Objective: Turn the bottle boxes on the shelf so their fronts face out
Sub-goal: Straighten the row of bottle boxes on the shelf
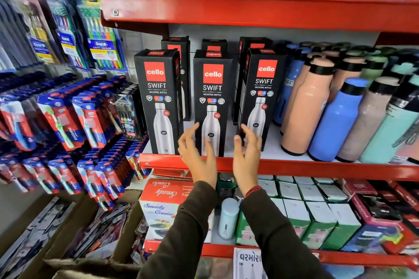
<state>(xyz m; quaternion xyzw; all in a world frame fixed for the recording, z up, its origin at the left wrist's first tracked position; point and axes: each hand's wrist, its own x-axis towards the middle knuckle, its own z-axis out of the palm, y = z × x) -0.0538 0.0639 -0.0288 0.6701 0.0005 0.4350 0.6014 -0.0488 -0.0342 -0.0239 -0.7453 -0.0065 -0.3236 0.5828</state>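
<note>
Red shelf (294, 166), 3 near bottle boxes (212, 97) already fronts out, more boxes (179, 52) behind unclear; my left hand (197, 154) and right hand (247, 154) hover apart, fingers spread, empty, flanking the middle box; next, probably check the far row.

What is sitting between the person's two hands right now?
In the head view, the lower part of the middle Cello Swift box shows between the left hand and the right hand, front facing out.
</note>
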